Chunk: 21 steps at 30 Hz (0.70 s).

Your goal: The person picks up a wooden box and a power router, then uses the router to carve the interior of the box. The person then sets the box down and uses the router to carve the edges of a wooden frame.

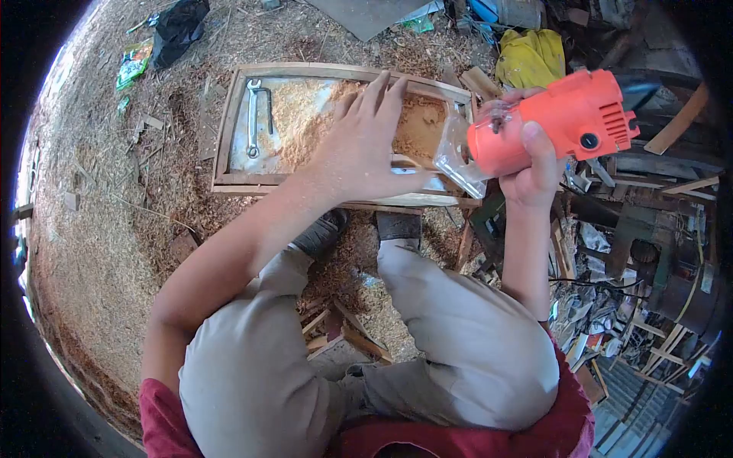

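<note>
My right hand (532, 164) is wrapped round an orange power tool (561, 114) with a clear plastic base, which rests at the right end of a wooden-framed tray (279, 181). My left hand (366, 145) lies spread over the tray, its fingers apart near the far edge and its thumb toward the tool's base. Heaped sawdust (298, 114) fills much of the tray. At the tray's left end lie a metal wrench (253, 118) and a dark hex key (269, 111). What lies under my left palm is hidden.
A yellow cloth (531, 59) lies beyond the tool. A black plastic bag (177, 32) and a green packet (134, 64) are at the back left. Wood scraps and debris crowd the right side. My shoes and bent knees are just below the tray.
</note>
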Each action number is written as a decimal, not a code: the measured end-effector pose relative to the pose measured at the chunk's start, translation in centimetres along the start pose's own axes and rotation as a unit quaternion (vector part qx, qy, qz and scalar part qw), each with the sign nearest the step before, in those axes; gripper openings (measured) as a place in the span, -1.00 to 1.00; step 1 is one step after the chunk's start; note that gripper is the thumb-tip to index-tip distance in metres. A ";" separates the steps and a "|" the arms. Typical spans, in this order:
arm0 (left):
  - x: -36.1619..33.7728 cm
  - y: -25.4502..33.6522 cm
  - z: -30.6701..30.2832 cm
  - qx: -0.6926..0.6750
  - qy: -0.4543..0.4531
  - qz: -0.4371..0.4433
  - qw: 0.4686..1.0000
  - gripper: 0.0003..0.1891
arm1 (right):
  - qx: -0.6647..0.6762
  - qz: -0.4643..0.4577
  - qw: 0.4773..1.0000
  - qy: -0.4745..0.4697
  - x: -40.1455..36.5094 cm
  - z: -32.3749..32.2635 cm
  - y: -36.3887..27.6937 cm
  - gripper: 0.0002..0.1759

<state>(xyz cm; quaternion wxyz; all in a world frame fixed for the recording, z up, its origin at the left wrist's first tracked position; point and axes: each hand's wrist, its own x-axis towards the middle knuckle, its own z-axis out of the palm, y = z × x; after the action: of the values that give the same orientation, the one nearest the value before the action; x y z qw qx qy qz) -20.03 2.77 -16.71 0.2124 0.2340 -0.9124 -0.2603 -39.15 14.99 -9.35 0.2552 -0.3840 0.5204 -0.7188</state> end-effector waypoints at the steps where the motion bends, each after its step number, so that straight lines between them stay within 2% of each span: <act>1: 0.3 0.4 0.3 0.008 0.003 -0.007 1.000 0.27 | 0.005 -0.007 1.000 0.009 0.0 0.0 -0.1 -0.39; 3: 0.9 0.6 0.7 0.025 0.011 -0.025 0.999 0.35 | -0.013 -0.009 1.000 -0.007 0.4 -1.1 -0.6 -0.34; 6: 2.2 0.1 0.5 0.030 -0.059 -0.025 0.997 0.42 | -0.004 -0.013 1.000 -0.007 0.6 -1.9 -1.2 -0.33; 9: 2.5 -0.8 -0.4 0.033 -0.055 0.053 0.997 0.39 | 0.021 -0.019 0.999 0.015 0.3 -2.5 -1.5 -0.35; 12: 3.7 -3.3 -1.3 -0.008 -0.095 0.149 0.984 0.39 | 0.036 -0.031 0.999 0.019 -0.1 -2.6 -1.6 -0.34; 15: 4.1 -4.6 -2.3 -0.163 -0.139 0.128 0.968 0.41 | 0.032 -0.033 0.999 0.008 -0.4 -2.2 -1.4 -0.33; 18: 2.2 -3.0 -2.7 -0.161 -0.121 0.090 0.975 0.48 | 0.022 -0.017 1.000 -0.015 -0.5 -1.5 -0.9 -0.33; 21: 0.0 0.5 -1.8 -0.053 -0.060 -0.078 0.994 0.50 | -0.014 -0.016 1.000 -0.016 -0.6 -0.6 0.2 -0.33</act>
<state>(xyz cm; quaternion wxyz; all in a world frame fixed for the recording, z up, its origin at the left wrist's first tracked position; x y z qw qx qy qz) -19.31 2.48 -15.06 0.1485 0.2769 -0.8872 -0.3378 -39.34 15.74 -9.81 0.2470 -0.4072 0.5200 -0.7091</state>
